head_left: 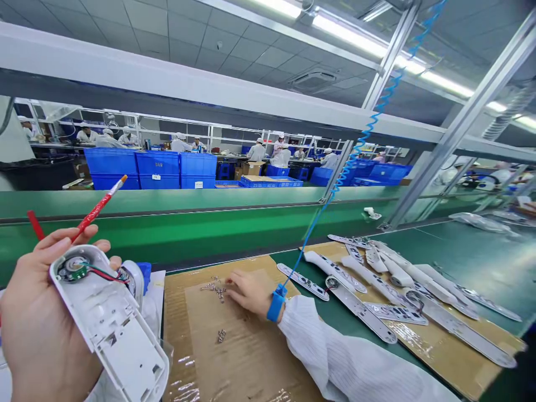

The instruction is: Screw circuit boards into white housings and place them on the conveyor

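My left hand (46,318) is closed around a white plastic housing (129,352), a long hollow shell. Red, green and black wires run from a small round part (76,268) at its upper end. A thin red brush (97,209) with an orange tip sticks up from between the same hand's fingers. My right hand (251,291), with a blue wrist strap (276,303), reaches over a brown sheet. Its fingers are apart at the edge of a pile of small metal screws (215,288); no held piece shows. A smaller cluster of screws (221,336) lies nearer me.
Several white shells and panels (377,279) lie on cardboard (460,357) to the right. A coiled blue cord (355,145) runs up from the strap. Behind the bench stand a green barrier (234,229), metal posts and blue crates (157,167). People in white work farther back.
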Tool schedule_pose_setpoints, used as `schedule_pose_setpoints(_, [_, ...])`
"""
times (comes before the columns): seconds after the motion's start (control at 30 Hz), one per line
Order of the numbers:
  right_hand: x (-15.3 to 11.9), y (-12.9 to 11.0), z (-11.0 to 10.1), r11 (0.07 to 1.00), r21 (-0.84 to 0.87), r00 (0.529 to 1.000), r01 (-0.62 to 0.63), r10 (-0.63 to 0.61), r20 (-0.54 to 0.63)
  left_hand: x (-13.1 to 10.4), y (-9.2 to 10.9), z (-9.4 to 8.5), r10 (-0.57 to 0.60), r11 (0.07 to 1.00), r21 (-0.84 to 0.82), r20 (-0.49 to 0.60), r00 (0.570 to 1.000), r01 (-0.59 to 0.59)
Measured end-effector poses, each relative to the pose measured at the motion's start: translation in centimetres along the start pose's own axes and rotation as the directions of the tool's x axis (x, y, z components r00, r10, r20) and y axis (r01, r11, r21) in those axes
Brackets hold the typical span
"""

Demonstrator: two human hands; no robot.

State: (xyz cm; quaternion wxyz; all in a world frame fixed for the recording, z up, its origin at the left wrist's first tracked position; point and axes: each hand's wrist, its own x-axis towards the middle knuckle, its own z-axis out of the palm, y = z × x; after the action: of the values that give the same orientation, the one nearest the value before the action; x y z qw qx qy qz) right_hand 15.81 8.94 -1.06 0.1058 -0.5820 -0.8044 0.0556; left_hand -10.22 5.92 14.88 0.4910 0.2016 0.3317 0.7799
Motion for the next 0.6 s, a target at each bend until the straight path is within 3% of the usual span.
schedule_pose_setpoints(0.13, [1.4,-0.4,1.2,0.995,-0.026,0.994,0.098,-0.097,0.042,0.0,0.2,0.3,-0.015,1.0,-0.004,-0.007,1.0,0.015])
schedule_pose_setpoints(0.3, [1.5,0.0,1.6,0.992,-0.058,0.992,0.112,-0.108,0.071,-0.1,0.1,0.4,-0.008,1.0,0.008,-0.03,1.0,0.009])
schedule_pose_setpoints(0.6, [0.7,2.6,-1.0,0.987,-0.125,0.994,-0.104,0.101,-0.035,0.0,0.1,0.2,0.003,1.0,0.01,-0.013,1.0,-0.003])
